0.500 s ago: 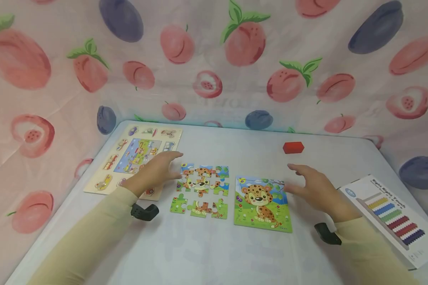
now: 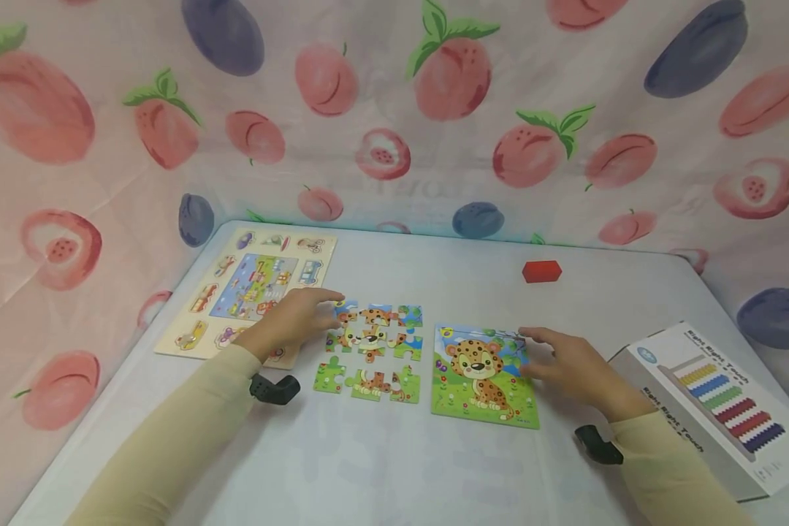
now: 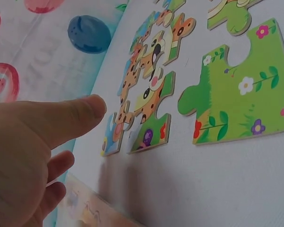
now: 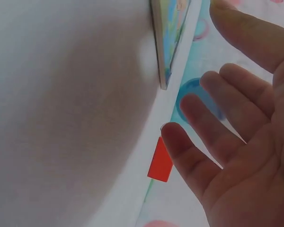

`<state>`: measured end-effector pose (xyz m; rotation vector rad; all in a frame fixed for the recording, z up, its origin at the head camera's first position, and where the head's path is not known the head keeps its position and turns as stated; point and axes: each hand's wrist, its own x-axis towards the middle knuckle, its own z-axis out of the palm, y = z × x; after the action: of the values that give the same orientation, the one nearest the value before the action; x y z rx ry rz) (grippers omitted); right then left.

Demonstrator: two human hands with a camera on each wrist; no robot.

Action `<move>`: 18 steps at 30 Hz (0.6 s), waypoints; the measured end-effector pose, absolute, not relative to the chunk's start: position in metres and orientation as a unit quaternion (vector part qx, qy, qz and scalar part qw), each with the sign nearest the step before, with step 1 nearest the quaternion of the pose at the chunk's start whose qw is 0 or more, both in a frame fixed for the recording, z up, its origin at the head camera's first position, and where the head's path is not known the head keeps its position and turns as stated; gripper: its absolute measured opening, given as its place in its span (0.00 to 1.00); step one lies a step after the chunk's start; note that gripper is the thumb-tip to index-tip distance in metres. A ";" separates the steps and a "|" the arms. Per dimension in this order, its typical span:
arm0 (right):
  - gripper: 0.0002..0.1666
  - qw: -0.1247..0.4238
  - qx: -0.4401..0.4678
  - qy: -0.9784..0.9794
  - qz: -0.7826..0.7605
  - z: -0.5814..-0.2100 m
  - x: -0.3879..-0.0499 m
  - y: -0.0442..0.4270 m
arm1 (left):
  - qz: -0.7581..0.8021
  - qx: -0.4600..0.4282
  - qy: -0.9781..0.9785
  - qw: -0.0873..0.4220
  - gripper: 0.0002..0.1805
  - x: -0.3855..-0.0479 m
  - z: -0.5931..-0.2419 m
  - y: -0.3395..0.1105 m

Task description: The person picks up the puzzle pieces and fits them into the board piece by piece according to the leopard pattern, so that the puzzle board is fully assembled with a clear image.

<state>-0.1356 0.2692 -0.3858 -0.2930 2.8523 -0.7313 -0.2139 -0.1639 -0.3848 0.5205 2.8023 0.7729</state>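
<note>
Several leopard jigsaw pieces (image 2: 368, 343) lie on the table in loose rows with gaps between them. Just left of their upper row my left hand (image 2: 291, 320) hovers over the edge of a wooden puzzle board, fingers extended and holding nothing. In the left wrist view its thumb (image 3: 85, 111) points at the corner pieces, and a green flowered piece (image 3: 246, 90) lies closer to the camera. A square leopard picture board (image 2: 480, 380) is flat beside the pieces. My right hand (image 2: 568, 365) is at its right edge, fingers relaxed and empty; contact cannot be told.
A wooden puzzle board (image 2: 191, 299) with vehicle pictures lies at the back left of the table (image 2: 394, 467). Toward the back right sits a red block (image 2: 542, 272). A white box (image 2: 730, 394) stands at the right, and a fruit-print cloth (image 2: 434, 161) hangs behind.
My right hand has moved left and slightly down to the leopard board's edge, uncovering more of the white box. My left hand has shifted slightly right and down, toward the jigsaw pieces.
</note>
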 end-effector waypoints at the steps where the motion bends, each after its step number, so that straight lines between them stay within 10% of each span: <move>1: 0.39 0.095 -0.097 0.960 -0.245 -0.386 -0.135 0.269 | 0.262 0.173 0.945 0.096 0.28 -0.215 -0.386 -0.164; 18: 0.38 0.124 -0.099 0.959 -0.236 -0.393 -0.139 0.275 | 0.283 0.145 0.939 0.127 0.28 -0.229 -0.393 -0.164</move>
<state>-0.1386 0.2748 -0.3932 -0.2899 2.7944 -0.6886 -0.2289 -0.1638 -0.3932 0.4217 2.7345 0.8251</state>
